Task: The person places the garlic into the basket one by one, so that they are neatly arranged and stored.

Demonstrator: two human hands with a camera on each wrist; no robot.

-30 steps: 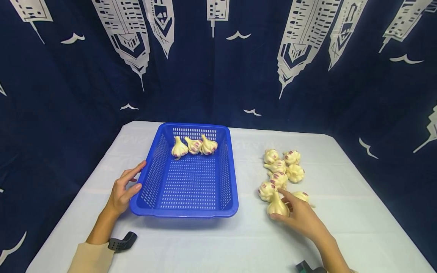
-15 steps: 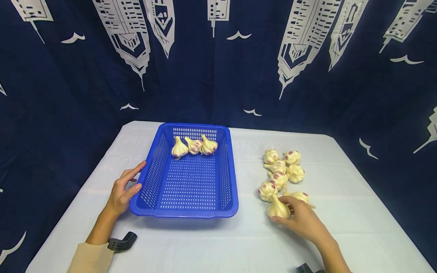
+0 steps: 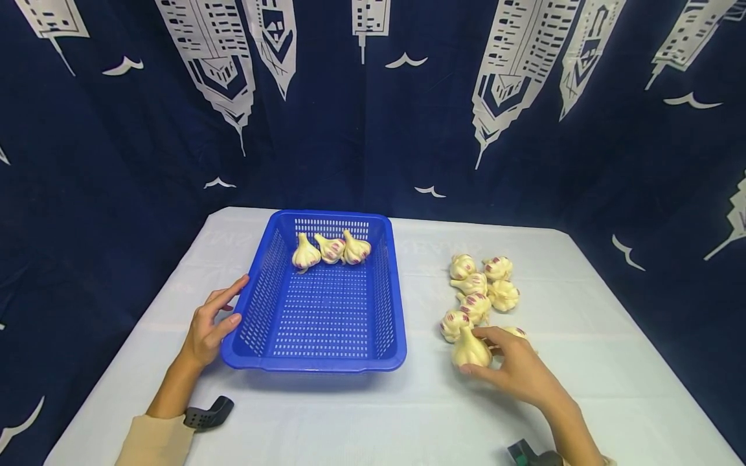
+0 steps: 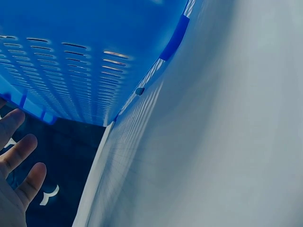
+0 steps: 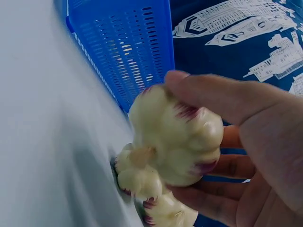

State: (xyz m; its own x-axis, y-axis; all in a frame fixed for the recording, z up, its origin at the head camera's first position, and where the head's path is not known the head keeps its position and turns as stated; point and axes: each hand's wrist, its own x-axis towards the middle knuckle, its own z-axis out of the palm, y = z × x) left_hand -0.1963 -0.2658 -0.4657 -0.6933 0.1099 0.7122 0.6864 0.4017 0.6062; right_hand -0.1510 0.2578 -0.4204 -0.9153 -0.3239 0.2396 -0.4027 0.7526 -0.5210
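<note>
A blue plastic basket (image 3: 326,364) stands on the table, with three garlic bulbs (image 3: 331,250) lying along its far end inside. My left hand (image 3: 211,323) rests against the basket's left rim, fingers fairly straight and spread; the left wrist view shows the perforated side wall (image 4: 80,52) beside these fingers (image 4: 33,182). Between thumb and fingers, my right hand (image 3: 519,369) holds a garlic bulb (image 3: 471,351), neck up. Purple streaks mark this held bulb (image 5: 177,137) in the right wrist view. Whether its base touches the table cannot be told.
Several more garlic bulbs (image 3: 474,283) lie clustered on the white tablecloth (image 3: 402,421) beyond my right hand. Another bulb (image 3: 515,332) is partly hidden behind that hand. A dark blue printed curtain (image 3: 361,149) hangs behind the table.
The bulb in my right hand tilts slightly and shifts a little, ending somewhat further left than half a second ago. My left hand and the basket stay where they were.
</note>
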